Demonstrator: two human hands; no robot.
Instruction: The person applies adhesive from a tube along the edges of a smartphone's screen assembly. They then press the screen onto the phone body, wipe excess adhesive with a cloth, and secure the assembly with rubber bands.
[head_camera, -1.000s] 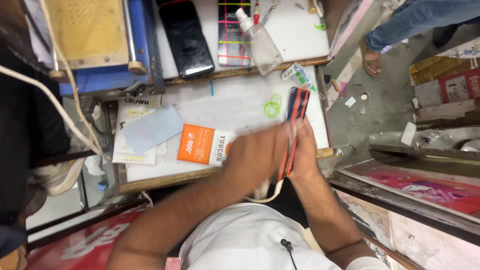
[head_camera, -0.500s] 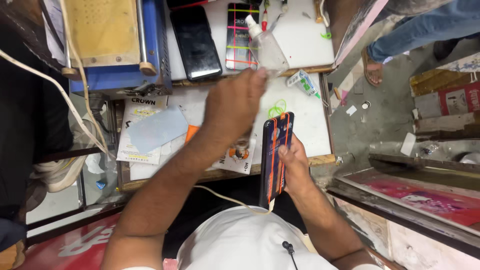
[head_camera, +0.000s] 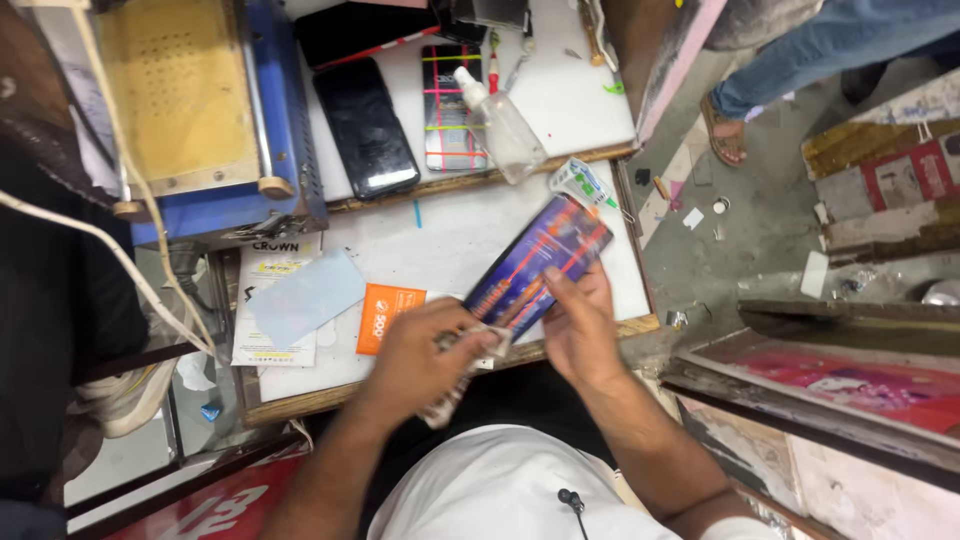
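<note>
At far left a white cable (head_camera: 110, 255) curves down past a yellow-topped blue machine (head_camera: 205, 110), which sits at ten o'clock from the hands. Below the machine, a printed sheet (head_camera: 262, 262) lies on the white bench (head_camera: 450, 240) with a pale blue film (head_camera: 303, 296) over it, and an orange card (head_camera: 383, 315) lies just beside that, at nine o'clock from the left hand.

The left hand (head_camera: 420, 362) is curled around a crumpled grey cloth (head_camera: 462, 362), gripping it, with the thumb end touching the lower corner of the phone (head_camera: 540, 265). A strip of the cloth hangs toward six o'clock, over the bench's front edge.

The phone is tilted, its top toward one o'clock, with a purple and orange back facing up. It is above the bench's front right part, between the two hands. The right hand (head_camera: 578, 325) grasps its lower end from the right, fingers wrapped on the edge.

At twelve o'clock from the hands, on the upper shelf, lie a dark phone (head_camera: 365, 125), a taped phone (head_camera: 450, 105) with pink and green lines, and a clear spray bottle (head_camera: 500, 125) on its side. A small tube (head_camera: 580, 183) lies at the top end of the held phone.

At two o'clock, well apart, another person's sandalled foot (head_camera: 722, 130) stands on the grey floor (head_camera: 760, 220).
</note>
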